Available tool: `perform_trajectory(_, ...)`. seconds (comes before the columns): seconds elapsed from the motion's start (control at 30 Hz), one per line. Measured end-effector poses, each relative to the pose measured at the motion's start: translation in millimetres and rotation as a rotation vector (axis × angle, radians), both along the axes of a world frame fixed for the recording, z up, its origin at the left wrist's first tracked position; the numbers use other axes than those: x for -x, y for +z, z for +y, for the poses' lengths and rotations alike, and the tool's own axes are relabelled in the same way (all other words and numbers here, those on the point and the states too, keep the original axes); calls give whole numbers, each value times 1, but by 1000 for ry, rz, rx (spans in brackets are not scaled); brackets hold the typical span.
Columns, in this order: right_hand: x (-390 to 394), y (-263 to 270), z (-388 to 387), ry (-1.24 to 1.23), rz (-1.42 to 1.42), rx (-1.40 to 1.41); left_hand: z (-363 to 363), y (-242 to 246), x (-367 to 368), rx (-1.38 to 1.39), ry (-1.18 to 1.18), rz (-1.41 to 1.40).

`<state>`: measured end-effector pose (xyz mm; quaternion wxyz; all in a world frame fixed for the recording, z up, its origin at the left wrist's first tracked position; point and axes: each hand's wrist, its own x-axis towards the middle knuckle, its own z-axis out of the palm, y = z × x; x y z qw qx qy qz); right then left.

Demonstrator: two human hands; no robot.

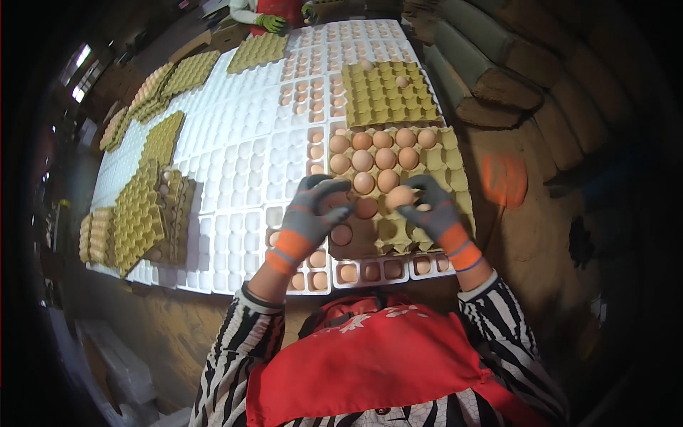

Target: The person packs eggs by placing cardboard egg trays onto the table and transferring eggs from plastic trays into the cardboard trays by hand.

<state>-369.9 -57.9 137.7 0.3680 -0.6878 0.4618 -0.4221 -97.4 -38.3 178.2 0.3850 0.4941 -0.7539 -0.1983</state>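
Both my hands wear grey gloves with orange cuffs, over a yellowish pulp egg tray (448,176) partly filled with brown eggs. My left hand (323,205) is at the tray's left side, fingers and thumb curled around a blurred brown egg (335,200). Between the fingers of my right hand (429,205) is another brown egg (400,197), held above the tray. A sliver of something pale, perhaps a second egg, shows by that hand's fingers. Single eggs sit in tray cups between the hands, including one egg (366,208) near the middle.
White foam trays (235,160) cover the table, some cells holding eggs. Beyond the near tray lies another pulp tray (379,96) with two eggs. Stacked pulp trays (136,213) stand at left. A co-worker's green-gloved hand (271,23) is at the far edge. Large wrapped bundles (480,69) lie right.
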Motion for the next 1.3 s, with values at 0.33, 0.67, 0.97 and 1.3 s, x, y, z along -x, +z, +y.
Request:
perform_trajectory(0.33,-21,49,-37,19,815,316,-26,-38,75,-18,141,-923)
perform_trajectory(0.67,-33,41,-49,27,790,112,-6,-21,-71,-716,121,590)
perform_trajectory(0.97,-201,79,-90,110,-14,-238,-59,-109,-300,-235,678,447)
perform_trajectory(1.3,-407,-36,-206,-61,757,-6,-189,-103,-298,-315,723,-195)
